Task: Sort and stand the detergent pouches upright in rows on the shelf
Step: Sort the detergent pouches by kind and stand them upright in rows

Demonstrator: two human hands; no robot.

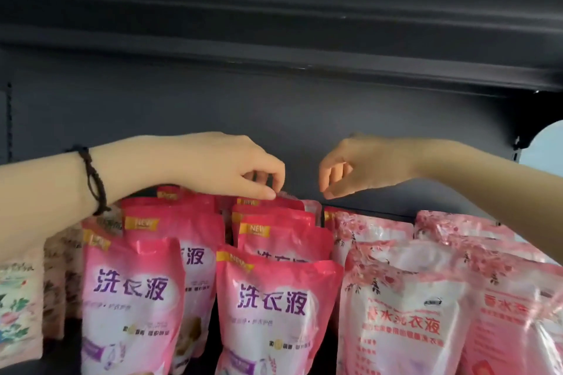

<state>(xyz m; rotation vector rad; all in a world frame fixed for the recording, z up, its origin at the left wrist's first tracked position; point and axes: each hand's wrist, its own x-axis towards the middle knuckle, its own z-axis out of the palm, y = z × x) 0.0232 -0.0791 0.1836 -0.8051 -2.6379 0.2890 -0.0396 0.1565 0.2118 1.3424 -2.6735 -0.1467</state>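
Bright pink detergent pouches with purple characters stand upright in two rows, fronted by one pouch on the left and another beside it. My left hand, with a dark cord bracelet on its wrist, reaches over these rows. Its thumb and forefinger pinch the top edge of the rearmost pouch in the second row. My right hand hovers just right of it, above the back of the shelf, with fingers loosely curled and holding nothing. Pale pink blossom-print pouches stand in rows to the right.
More blossom-print pouches fill the far right under my right forearm. Pale floral pouches stand at the far left. The dark back panel rises behind the rows, and an upper shelf overhangs. A shelf bracket sits at the right.
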